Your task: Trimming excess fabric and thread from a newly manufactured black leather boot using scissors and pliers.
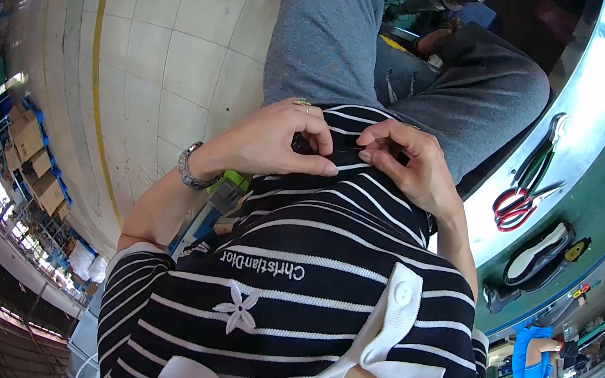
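Tiled floor (184, 36) below; your left hand (278, 142) and right hand (405, 166) pinch the striped shirt hem (346, 166); keep both grips close together.

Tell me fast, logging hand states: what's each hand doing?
Left hand: closed, pinching the hem of the striped top.
Right hand: closed, pinching the same hem.

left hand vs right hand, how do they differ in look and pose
The left hand wears a ring and has a metal bracelet at its wrist; the right hand shows neither. The left hand comes in from the left with its thumb stretched flat; the right hand curls its fingers inward. Both pinch the hem of the black, white-striped top.
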`<state>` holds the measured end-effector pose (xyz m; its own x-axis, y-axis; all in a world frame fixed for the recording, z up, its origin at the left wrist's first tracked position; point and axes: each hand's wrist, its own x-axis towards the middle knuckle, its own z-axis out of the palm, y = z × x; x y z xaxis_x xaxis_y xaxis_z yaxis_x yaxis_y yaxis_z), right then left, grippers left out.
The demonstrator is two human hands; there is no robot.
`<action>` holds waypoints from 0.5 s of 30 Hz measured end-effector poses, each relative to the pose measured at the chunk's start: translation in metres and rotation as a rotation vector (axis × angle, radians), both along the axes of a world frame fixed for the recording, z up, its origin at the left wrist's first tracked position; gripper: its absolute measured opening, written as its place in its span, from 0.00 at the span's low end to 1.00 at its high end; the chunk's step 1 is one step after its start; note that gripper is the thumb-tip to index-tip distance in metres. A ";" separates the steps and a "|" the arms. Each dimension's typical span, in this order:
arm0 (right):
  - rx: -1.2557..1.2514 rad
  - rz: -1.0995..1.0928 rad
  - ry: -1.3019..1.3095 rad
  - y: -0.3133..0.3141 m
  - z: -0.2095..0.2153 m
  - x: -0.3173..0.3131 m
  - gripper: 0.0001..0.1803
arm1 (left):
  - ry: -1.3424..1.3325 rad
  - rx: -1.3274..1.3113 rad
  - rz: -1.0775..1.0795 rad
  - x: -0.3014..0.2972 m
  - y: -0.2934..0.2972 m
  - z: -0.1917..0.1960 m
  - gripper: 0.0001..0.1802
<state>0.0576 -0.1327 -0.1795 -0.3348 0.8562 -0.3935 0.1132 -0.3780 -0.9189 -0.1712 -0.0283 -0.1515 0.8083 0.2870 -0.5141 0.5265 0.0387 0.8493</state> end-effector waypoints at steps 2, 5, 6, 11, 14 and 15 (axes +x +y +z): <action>-0.006 -0.016 0.000 -0.001 0.000 -0.002 0.09 | -0.033 -0.026 -0.002 -0.002 -0.002 -0.006 0.13; -0.023 -0.018 -0.013 0.000 0.001 -0.003 0.08 | -0.045 -0.102 0.025 -0.004 -0.004 -0.011 0.13; 0.058 -0.019 -0.031 0.000 0.000 -0.003 0.08 | -0.024 -0.154 0.052 -0.004 -0.005 -0.012 0.13; 0.241 -0.047 -0.039 0.004 0.004 -0.007 0.09 | 0.006 -0.353 0.153 -0.010 -0.001 -0.019 0.11; 0.253 -0.009 -0.029 0.006 0.006 -0.011 0.09 | 0.006 -0.406 0.164 -0.012 -0.001 -0.021 0.11; 0.246 -0.009 -0.057 0.006 0.006 -0.013 0.09 | -0.006 -0.424 0.171 -0.012 -0.002 -0.022 0.11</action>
<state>0.0445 -0.1266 -0.1737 -0.3095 0.9316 -0.1906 0.1651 -0.1448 -0.9756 -0.1833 -0.0304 -0.1737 0.7708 0.1817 -0.6106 0.4778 0.4691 0.7427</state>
